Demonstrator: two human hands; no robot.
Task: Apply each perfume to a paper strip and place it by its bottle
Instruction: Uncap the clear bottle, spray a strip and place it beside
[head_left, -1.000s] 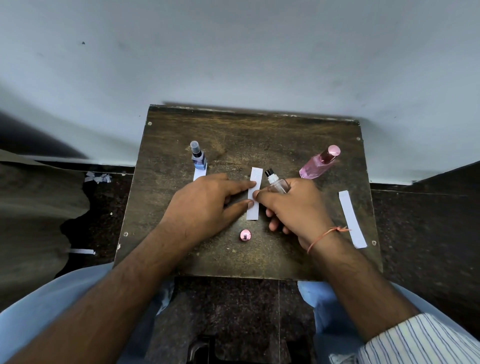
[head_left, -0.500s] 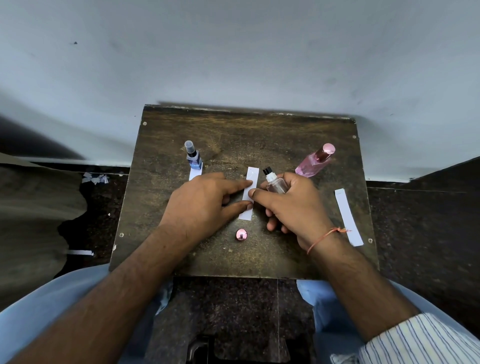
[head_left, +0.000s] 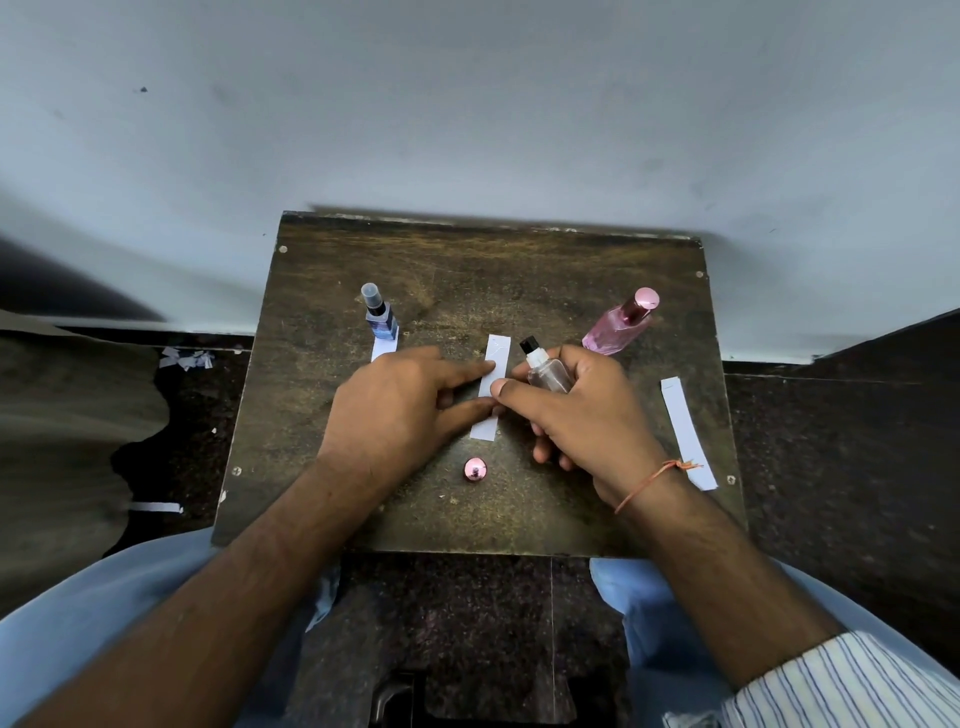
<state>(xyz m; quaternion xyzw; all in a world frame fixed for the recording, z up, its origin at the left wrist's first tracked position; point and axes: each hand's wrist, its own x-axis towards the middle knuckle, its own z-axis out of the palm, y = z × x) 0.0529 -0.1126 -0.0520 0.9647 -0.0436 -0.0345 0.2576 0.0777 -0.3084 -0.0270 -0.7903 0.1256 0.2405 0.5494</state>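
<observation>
My right hand (head_left: 582, 415) grips a small clear spray bottle (head_left: 545, 371) with a black nozzle, tilted toward the far left. Its thumb tip rests on a white paper strip (head_left: 491, 387) lying flat at the table's middle. My left hand (head_left: 400, 410) lies on the table with two fingertips pressing that strip's left edge. A blue bottle (head_left: 382, 317) stands at the far left on another strip (head_left: 383, 349). A pink bottle (head_left: 621, 322) with a pink cap stands at the far right. A third strip (head_left: 685, 431) lies near the right edge.
A small pink cap (head_left: 474, 469) lies on the dark wooden table (head_left: 467, 270) near its front. The wall is just behind the table. Paper scraps (head_left: 184, 358) and another strip (head_left: 156, 507) lie on the dark floor to the left.
Both hands have stayed on the middle strip; the strip's near end has swung slightly left. The view shifted a little.
</observation>
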